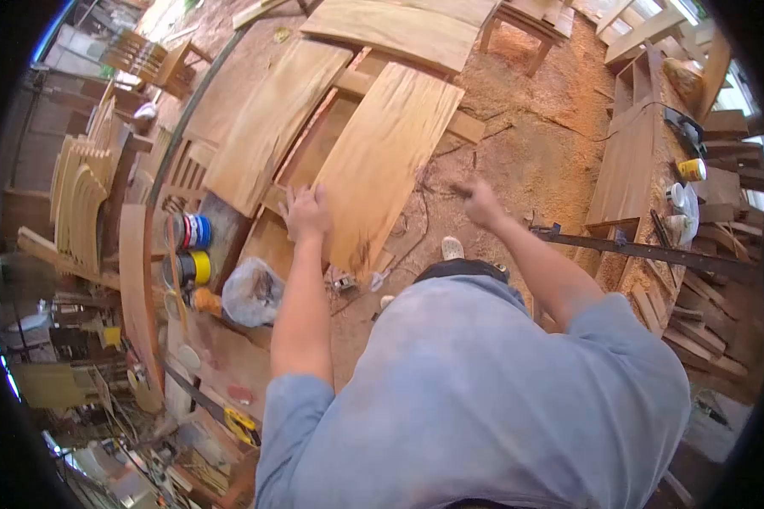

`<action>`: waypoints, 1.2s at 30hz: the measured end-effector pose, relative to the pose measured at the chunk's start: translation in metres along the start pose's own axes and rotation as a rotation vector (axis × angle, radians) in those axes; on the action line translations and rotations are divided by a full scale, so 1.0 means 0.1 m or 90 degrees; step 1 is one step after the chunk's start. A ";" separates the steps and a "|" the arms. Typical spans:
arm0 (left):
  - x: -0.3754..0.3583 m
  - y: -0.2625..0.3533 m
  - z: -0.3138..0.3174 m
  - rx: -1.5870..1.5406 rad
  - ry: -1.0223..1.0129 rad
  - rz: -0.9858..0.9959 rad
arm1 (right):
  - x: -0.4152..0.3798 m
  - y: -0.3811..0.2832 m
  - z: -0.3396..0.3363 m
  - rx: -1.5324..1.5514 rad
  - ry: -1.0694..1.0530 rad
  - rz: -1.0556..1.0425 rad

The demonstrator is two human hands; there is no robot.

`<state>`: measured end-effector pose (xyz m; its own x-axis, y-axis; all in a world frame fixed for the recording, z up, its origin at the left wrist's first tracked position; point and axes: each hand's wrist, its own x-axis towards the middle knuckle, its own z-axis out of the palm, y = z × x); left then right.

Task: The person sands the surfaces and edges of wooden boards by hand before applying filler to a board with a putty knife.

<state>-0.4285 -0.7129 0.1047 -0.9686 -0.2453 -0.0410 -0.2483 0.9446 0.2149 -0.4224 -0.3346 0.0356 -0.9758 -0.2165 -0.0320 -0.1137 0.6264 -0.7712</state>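
My left hand (307,214) lies with its fingers spread at the left edge of a pale wooden board (390,157), near its lower end. The board rests at a slant over a wooden frame (327,140), and dark streaks mark its grain. Off to the board's right, my right hand (484,205) is closed above the floor. A small dark end (460,189) sticks out from its fingers; what kind of thing it is I cannot make out. Beside the board's left side lies another wooden panel (276,127).
Paint cans (197,231) and a clear plastic bag (253,291) stand left of my left arm. A long bar clamp (645,248) reaches in from the right, by a wooden cabinet (624,170). Sawdust (552,127) covers the floor, and a cord (420,225) lies near my feet.
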 end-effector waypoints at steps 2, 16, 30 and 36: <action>-0.08 0.04 -0.07 0.019 -0.015 -0.012 | 0.22 -0.44 -0.38 0.070 0.057 -0.071; -0.09 0.16 -0.10 -0.009 0.051 -0.014 | 1.05 -1.34 -0.63 -0.224 -0.330 0.035; -0.08 0.25 -0.23 -0.016 -0.012 -0.058 | 0.94 -1.62 -0.45 -0.317 -0.379 -0.039; -0.09 0.07 -0.04 -0.114 0.151 -0.042 | 0.30 -1.07 -0.58 0.001 -0.365 0.038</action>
<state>-0.4216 -0.7055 0.1107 -0.9150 -0.3687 0.1640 -0.2836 0.8766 0.3887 -0.4508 -0.3648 0.1539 -0.7225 -0.5531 -0.4149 -0.0611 0.6488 -0.7585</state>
